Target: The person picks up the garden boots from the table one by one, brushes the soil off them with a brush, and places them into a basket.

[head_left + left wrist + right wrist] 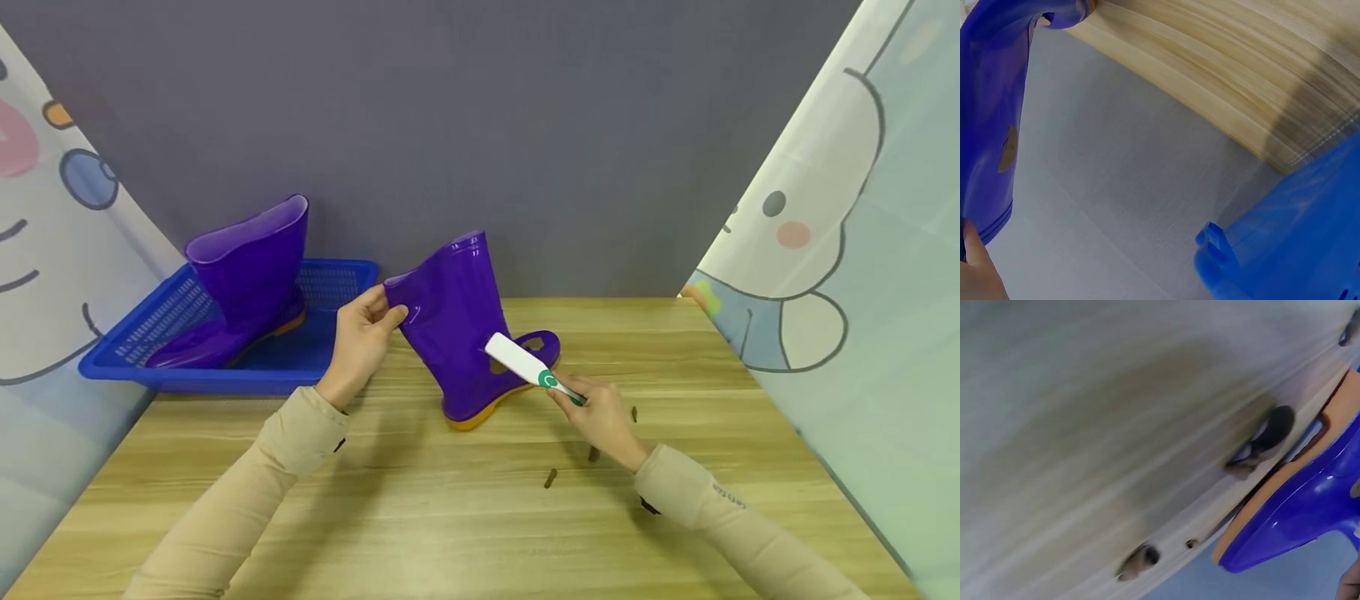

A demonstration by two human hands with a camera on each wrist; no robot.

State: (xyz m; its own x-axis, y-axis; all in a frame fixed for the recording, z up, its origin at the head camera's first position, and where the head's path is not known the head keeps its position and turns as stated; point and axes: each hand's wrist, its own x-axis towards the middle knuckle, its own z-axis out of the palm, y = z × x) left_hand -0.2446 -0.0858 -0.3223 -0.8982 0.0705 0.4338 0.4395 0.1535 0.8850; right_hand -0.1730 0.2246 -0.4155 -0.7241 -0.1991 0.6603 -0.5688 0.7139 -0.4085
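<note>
A purple rain boot [453, 325] with a yellow sole stands tilted on the wooden table [465, 517]. My left hand [378, 315] pinches the rim of its shaft. My right hand [573, 396] grips the green handle of a white brush [517, 358], whose head lies against the boot's lower side near brown smudges. In the left wrist view the shaft [988, 125] shows a brown patch, with my thumb [975, 269] at its edge. The blurred right wrist view shows the boot's sole and toe [1297, 512].
A second purple boot [247, 283] lies in a blue mesh tray [225, 371] at the back left; the tray's corner [1297, 237] shows in the left wrist view. Small brown bits [550, 477] lie on the table near my right hand. A grey wall and printed curtains enclose the table.
</note>
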